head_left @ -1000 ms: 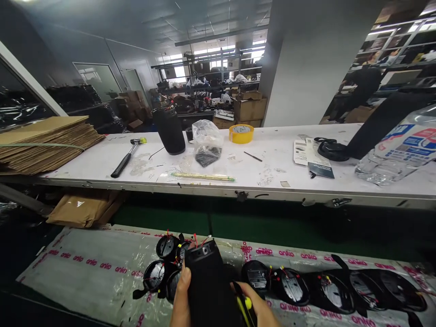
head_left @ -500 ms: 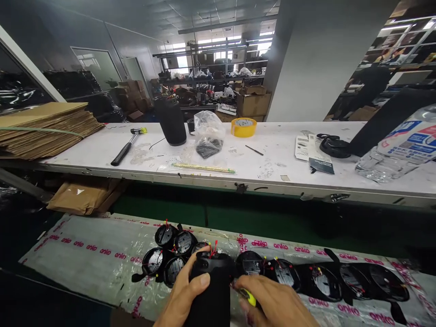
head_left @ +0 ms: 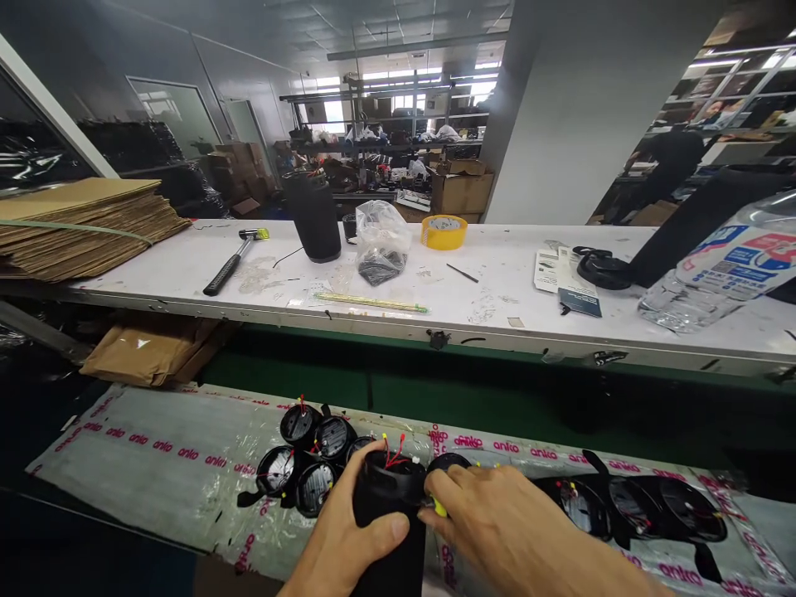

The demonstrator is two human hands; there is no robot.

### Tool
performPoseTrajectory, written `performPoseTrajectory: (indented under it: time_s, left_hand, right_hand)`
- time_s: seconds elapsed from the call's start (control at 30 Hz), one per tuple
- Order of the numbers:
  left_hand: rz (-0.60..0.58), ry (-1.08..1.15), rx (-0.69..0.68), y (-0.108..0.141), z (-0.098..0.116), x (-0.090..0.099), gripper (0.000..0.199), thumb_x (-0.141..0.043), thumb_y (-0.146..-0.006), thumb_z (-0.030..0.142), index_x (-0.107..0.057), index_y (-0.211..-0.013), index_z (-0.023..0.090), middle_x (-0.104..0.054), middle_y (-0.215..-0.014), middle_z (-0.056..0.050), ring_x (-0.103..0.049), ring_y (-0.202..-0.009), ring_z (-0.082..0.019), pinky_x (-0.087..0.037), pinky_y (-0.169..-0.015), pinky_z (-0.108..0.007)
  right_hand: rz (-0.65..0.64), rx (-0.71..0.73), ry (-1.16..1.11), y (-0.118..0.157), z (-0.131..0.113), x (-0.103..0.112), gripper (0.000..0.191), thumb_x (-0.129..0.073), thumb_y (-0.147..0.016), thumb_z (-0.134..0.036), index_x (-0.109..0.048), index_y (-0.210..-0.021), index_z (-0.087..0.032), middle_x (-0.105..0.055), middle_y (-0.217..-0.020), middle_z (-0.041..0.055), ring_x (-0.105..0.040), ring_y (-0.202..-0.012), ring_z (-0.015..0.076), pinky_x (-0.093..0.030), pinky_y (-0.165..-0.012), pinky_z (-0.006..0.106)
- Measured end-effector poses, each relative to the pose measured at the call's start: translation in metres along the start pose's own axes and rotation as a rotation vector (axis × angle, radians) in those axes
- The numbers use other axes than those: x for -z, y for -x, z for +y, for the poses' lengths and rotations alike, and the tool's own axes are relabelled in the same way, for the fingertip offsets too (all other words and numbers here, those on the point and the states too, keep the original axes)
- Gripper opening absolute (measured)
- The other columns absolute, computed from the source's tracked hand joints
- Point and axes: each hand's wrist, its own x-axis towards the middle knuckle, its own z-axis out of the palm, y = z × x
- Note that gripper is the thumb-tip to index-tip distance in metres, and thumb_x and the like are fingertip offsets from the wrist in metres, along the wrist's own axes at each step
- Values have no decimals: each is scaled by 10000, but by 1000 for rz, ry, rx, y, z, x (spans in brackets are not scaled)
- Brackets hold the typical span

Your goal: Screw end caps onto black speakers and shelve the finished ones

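We have the left hand [head_left: 348, 547] wrapped around one black cylindrical speaker body [head_left: 389, 518], held upright at the near edge over the printed plastic sheet [head_left: 155, 473]. The right hand [head_left: 497, 522] is closed on a yellow-handled tool [head_left: 439, 507], pinched at the body's open top rim where red wires [head_left: 393, 452] stick out. We judge this unit mid-assembly: the top is still open with the wires exposed. On the sheet left of it we count five round black end caps [head_left: 311, 464] in a cluster; to the right, at least three larger black parts [head_left: 652, 514], partly hidden by the right hand. Far counter [head_left: 497, 307]: one finished-looking speaker [head_left: 313, 215], one hammer [head_left: 230, 264], one yellow tape roll [head_left: 443, 231], one plastic bag [head_left: 381, 240].
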Motion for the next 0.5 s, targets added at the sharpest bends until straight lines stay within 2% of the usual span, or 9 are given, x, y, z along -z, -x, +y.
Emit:
performPoseTrajectory:
  time_s: [0.17, 0.27, 0.37, 0.5]
  left_hand:
    - [-11, -65, -9, -3, -7, 0, 883, -840, -732, 591, -491, -1460, 236, -718, -1352, -107, -623, -1301, -372, -458, -1123, -456]
    - [-16, -67, 3, -2, -6, -2, 877, -829, -755, 571, -459, -1474, 233, -707, -1375, -115, -621, -1306, -371, -442, -1132, -464]
    - [-22, -65, 13, -1, -3, -5, 869, -819, -764, 558, -444, -1479, 237, -685, -1409, -115, -604, -1332, -369, -417, -1149, -470]
    - [23, -80, 6, 1, 0, -9, 828, -825, -743, 529, -493, -1444, 241, -703, -1383, -106, -610, -1321, -371, -424, -1135, -453]
  right_hand:
    - [-31, 40, 2, 6, 2, -9, 314, -770, -886, -252, -463, -943, -289, -592, -789, -44, -560, -551, 193, -49, -433, 423]
    - [-47, 7, 4, 7, 1, -12, 301, -751, -894, -250, -455, -939, -282, -591, -775, -44, -566, -539, 195, -45, -442, 422]
    - [-59, -43, 3, 6, -1, -8, 238, -692, -951, -267, -455, -926, -273, -610, -769, -37, -591, -532, 199, -53, -453, 425]
    - [-164, -46, -10, 1, -4, 4, 213, -657, -971, -244, -459, -895, -268, -644, -765, -21, -642, -551, 216, -64, -444, 417]
